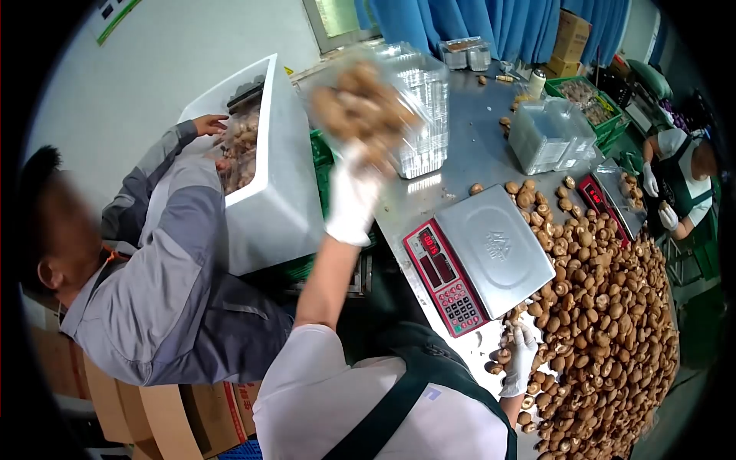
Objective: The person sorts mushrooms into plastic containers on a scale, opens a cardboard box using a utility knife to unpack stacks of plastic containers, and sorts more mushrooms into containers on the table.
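My left hand [356, 192], in a white glove, is raised and holds a clear plastic tray of brown mushrooms [360, 107]. Both the tray and this hand are smeared by motion. Below the scale, my gloved right hand [521, 359] has its fingers bent round a mushroom [506, 339] at the edge of the heap. A red-and-silver digital scale [491, 253] lies between my hands, with nothing on its plate and its red display lit.
A big mushroom heap [606, 330] covers the table's right side. Stacked clear trays [425, 115] stand behind the scale, with another stack [548, 138] to the right. A co-worker [169, 268] reaches into a white foam box [280, 184] at left. Another person [686, 180] works at far right.
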Available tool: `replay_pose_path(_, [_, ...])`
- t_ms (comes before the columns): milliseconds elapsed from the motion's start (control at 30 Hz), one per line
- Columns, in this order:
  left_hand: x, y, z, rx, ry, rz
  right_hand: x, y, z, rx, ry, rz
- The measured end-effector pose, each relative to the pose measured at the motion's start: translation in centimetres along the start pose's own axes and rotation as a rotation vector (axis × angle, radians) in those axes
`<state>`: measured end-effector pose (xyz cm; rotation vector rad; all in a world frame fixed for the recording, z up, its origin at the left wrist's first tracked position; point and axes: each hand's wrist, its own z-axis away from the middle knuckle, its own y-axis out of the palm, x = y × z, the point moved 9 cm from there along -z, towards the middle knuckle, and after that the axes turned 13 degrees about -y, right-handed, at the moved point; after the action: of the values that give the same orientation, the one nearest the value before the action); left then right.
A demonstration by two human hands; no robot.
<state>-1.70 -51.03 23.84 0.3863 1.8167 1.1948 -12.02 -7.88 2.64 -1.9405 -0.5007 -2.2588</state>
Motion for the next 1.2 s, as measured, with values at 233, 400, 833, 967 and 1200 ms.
replay_pose_path(233, [-7.7, 1.5, -3.3, -0.224, 0.128, -0.210, -0.5, 1.2, 0.3, 0.040, 0.057, 0.082])
replay_pose_path(400, [9.2, 2.3, -1.4, -0.051, -0.395, -0.572, -0.7, 1.9, 0.4, 0.071, 0.037, 0.069])
replay_pose_path(833, [7.7, 10.6, -8.1, -0.063, 0.811, -1.870, -0.2, 0.5, 1.9, -0.004, 0.069, 0.044])
replay_pose_path(967, [5.4, 7.1, -16.0, -0.468, 0.762, -2.387, 0.2, 0.5, 1.9, -0.009, 0.062, 0.060])
replay_pose_path(1200, [3.2, 2.7, -21.5, -0.582, 0.375, -2.501, -0.2, 0.1, 1.9, -0.011, 0.072, 0.022])
